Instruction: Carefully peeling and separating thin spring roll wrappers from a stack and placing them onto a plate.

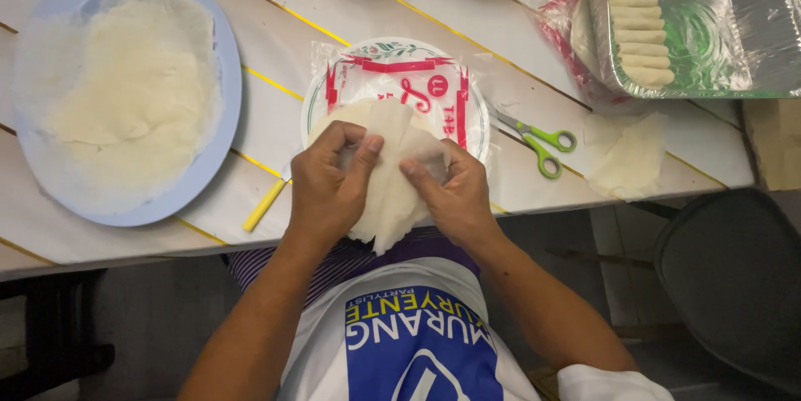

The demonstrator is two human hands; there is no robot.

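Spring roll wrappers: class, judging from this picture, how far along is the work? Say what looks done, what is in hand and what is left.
Done: a row of rolled pieces lies in the foil tray, and separated sheets lie on the blue plate. In hand: the left hand and right hand pinch a wrapper sheet between them. Left: the opened wrapper pack seems to hold more.

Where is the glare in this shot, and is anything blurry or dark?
Head view: the strongest glare sits on the foil tray; the blue plate and table are evenly lit; both hands and the wrapper sheet look sharp; the floor below the table edge lies in dim shadow.
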